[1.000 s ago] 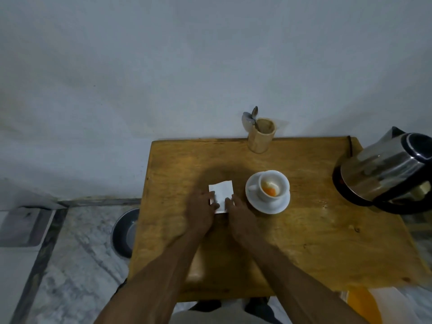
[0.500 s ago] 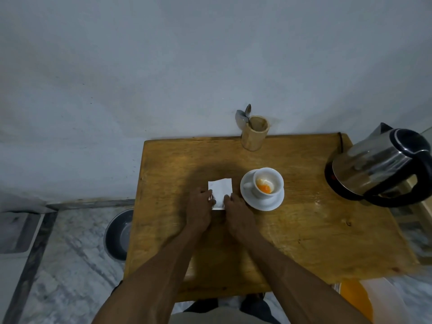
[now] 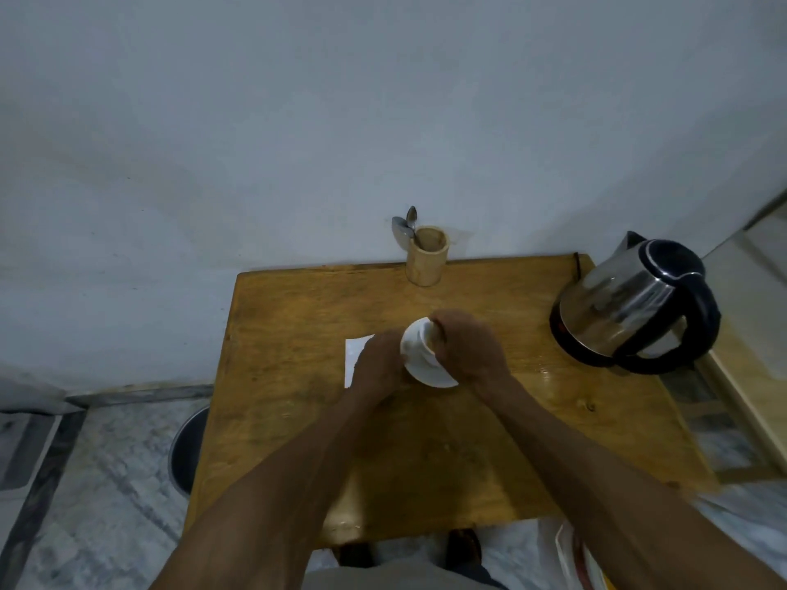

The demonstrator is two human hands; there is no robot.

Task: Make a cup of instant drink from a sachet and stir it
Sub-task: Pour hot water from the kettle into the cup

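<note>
both hands [image 3: 426, 355] clamped on cup [image 3: 419, 338] & saucer [image 3: 430, 373] (sachet [image 3: 354, 351] left)

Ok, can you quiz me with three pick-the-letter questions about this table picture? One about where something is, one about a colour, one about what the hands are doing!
1. Where is the round wooden holder with metal spoons?
A far table edge by the wall
B on the floor
C inside the kettle

2. What colour is the small ceramic cup on its saucer?
A red
B white
C green

3. What are the left hand and right hand doing?
A resting apart
B grasping the cup and saucer
C lifting the kettle

Answers: 1 A, it stands against the wall; 2 B, plainly white; 3 B, both hands wrap it.
</note>
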